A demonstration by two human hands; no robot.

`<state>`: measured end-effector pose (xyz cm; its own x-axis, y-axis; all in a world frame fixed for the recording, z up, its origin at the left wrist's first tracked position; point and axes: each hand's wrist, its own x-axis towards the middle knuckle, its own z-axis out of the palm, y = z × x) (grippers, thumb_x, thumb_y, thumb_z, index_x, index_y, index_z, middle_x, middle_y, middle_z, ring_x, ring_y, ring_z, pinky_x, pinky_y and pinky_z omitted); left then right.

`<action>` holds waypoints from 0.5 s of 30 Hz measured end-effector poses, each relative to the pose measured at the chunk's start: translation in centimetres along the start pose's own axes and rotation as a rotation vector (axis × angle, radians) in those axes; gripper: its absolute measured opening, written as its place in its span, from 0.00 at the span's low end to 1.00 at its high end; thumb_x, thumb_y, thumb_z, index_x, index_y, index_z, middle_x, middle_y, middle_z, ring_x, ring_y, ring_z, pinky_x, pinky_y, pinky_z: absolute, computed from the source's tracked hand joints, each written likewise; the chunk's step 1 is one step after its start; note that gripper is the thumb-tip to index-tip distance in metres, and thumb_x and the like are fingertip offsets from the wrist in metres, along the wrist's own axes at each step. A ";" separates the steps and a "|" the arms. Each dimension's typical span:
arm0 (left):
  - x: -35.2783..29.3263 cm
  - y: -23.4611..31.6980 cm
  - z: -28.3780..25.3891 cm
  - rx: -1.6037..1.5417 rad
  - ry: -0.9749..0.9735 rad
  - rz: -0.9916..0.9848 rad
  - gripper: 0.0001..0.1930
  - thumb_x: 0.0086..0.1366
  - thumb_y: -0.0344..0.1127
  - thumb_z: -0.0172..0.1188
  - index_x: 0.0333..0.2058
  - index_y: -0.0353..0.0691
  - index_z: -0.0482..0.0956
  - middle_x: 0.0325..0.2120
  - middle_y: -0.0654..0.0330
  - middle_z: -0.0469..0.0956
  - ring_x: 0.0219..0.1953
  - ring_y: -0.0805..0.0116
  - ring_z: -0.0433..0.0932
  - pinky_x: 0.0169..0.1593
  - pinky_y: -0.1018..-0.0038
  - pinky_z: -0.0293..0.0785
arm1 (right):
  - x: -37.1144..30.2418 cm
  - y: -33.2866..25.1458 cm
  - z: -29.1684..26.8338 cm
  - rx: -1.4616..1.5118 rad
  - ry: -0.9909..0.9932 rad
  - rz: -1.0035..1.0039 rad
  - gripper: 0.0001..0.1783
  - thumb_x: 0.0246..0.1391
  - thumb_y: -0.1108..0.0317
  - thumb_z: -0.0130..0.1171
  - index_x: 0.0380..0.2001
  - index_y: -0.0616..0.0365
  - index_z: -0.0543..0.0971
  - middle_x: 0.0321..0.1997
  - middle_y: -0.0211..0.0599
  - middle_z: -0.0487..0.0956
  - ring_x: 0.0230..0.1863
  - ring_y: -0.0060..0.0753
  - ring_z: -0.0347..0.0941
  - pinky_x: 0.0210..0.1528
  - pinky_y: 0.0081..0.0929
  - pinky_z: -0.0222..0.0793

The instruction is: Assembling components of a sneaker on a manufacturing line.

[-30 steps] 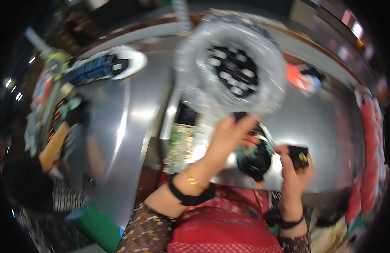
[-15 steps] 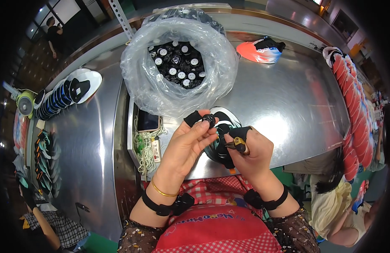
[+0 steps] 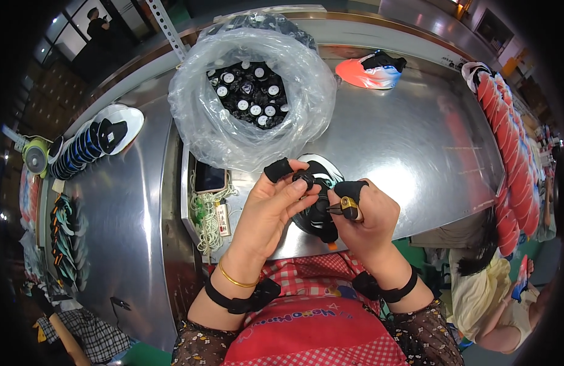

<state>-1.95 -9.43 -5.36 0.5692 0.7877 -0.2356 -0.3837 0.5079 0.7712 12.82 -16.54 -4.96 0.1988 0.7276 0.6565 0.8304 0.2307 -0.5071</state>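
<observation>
My left hand (image 3: 267, 210), with a black sleeve on a finger, pinches a small round black dial-like piece (image 3: 303, 177) between thumb and fingertips. My right hand (image 3: 375, 215) is closed round a tool with a yellow-and-black handle (image 3: 349, 208); its dark tip points left, and its kind is not clear. Beneath both hands, a shoe upper (image 3: 318, 163) in black, white and teal rests on the metal table, partly covered by them. Beyond it stands a clear plastic bag (image 3: 187, 116), rolled open, filled with black pieces bearing white discs (image 3: 247, 89).
A phone (image 3: 210, 177), pale cord (image 3: 209, 229) and a lighter-like white item (image 3: 224, 218) lie in a tray left of my hands. A coral-and-blue upper (image 3: 368, 73) lies far right of the bag. Stacked uppers (image 3: 508, 152) line the right edge; others (image 3: 90, 146) stand left. Other people are nearby.
The view has shifted slightly, so the bag and table appear a little further left. My left fingers have moved slightly round the black piece; both hands keep their holds.
</observation>
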 end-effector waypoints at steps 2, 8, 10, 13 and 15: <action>0.0 0.0 0.1 -0.031 0.021 0.014 0.15 0.62 0.25 0.53 0.48 0.37 0.68 0.39 0.55 0.75 0.39 0.70 0.77 0.46 0.75 0.78 | 0.1 0.0 -0.1 0.005 -0.005 0.001 0.10 0.37 0.74 0.67 0.20 0.58 0.74 0.16 0.36 0.71 0.16 0.37 0.68 0.18 0.27 0.61; 0.0 0.2 0.5 -0.018 0.003 0.031 0.14 0.62 0.26 0.55 0.46 0.37 0.70 0.39 0.56 0.75 0.38 0.72 0.77 0.44 0.79 0.77 | -0.1 0.1 -0.2 -0.002 -0.085 0.021 0.09 0.37 0.74 0.67 0.19 0.57 0.73 0.16 0.36 0.71 0.16 0.37 0.68 0.18 0.27 0.60; 0.2 0.0 0.0 -0.011 -0.007 0.028 0.13 0.62 0.26 0.55 0.46 0.37 0.70 0.38 0.56 0.76 0.38 0.72 0.77 0.43 0.79 0.77 | -0.2 0.1 -0.3 -0.028 -0.110 0.035 0.09 0.37 0.74 0.66 0.19 0.57 0.73 0.16 0.36 0.71 0.16 0.36 0.68 0.18 0.27 0.60; 0.4 -0.3 -0.1 0.016 -0.059 -0.011 0.13 0.62 0.27 0.55 0.46 0.38 0.71 0.38 0.58 0.76 0.39 0.73 0.77 0.44 0.79 0.76 | -0.4 0.3 -0.3 -0.051 -0.136 0.010 0.10 0.37 0.74 0.66 0.19 0.57 0.73 0.17 0.36 0.71 0.16 0.36 0.68 0.18 0.27 0.60; 0.4 -0.5 0.1 0.036 -0.102 -0.047 0.13 0.62 0.27 0.55 0.46 0.38 0.71 0.39 0.60 0.75 0.40 0.74 0.76 0.46 0.78 0.74 | -0.5 0.4 -0.1 -0.047 -0.133 0.028 0.12 0.30 0.74 0.66 0.20 0.56 0.71 0.19 0.35 0.71 0.18 0.38 0.69 0.18 0.29 0.61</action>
<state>-1.51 -9.40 -5.76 0.6580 0.7226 -0.2120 -0.3295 0.5293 0.7818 13.14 -16.88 -5.43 0.1546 0.8133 0.5609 0.8498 0.1802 -0.4954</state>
